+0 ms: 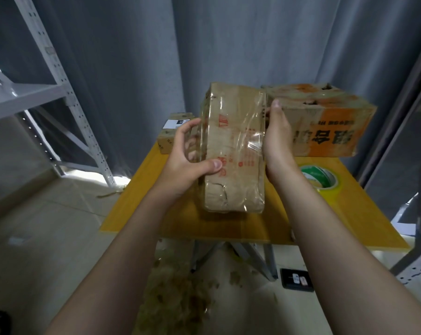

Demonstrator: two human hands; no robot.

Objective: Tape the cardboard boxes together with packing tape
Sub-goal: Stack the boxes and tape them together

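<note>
Forearms stretched forward, my left hand (192, 155) curled round the box (231, 151), thumb in front, my right hand (277, 139) flat, fingers straight up.

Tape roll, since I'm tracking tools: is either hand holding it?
No, the tape roll lies on the table, apart from the left hand and right hand on the box.

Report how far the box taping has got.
Done: clear tape already wraps the brown cardboard box. In hand: left hand grips it, right hand presses flat against its side. Left: no tape visibly joins it to the orange-printed cardboard box; the yellow tape roll lies on the yellow table.
</note>
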